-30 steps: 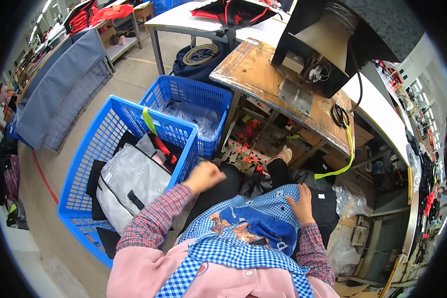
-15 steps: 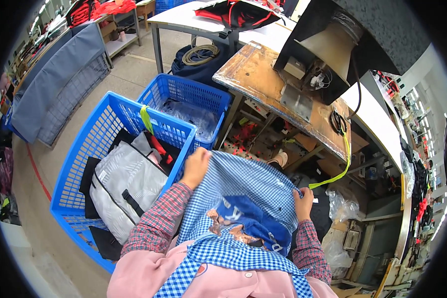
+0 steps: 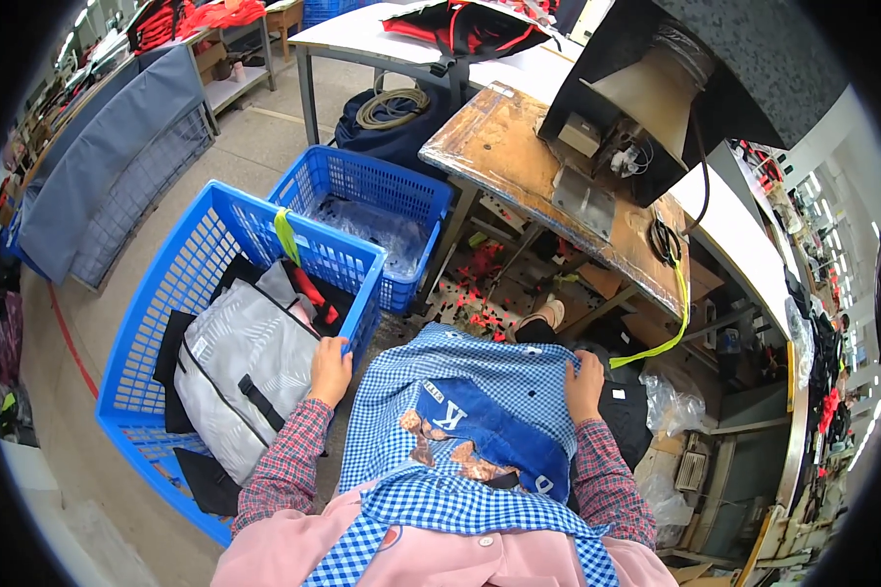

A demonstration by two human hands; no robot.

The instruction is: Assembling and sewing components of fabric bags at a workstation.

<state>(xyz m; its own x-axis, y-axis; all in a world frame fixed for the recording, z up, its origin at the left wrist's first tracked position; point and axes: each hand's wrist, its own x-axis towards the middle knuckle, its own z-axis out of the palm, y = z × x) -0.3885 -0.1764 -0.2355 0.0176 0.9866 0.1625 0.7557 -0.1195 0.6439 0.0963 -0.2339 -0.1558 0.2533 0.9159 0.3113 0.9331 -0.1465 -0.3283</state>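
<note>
In the head view, a large blue crate holding a pale bag is standing at the person's left, its right rim ending just beside the left grip. Floor is running between the crate and a grey drape; ahead, a smaller blue crate is filling the space toward the wooden desk. A blue checked apron is spreading over the lap. Both forearms are reaching forward, the left fingers bending near the rim, whether gripping it cannot be told. The right grip is resting at the apron's right edge, fingers bent; whether it is pinching cloth is unclear.
</note>
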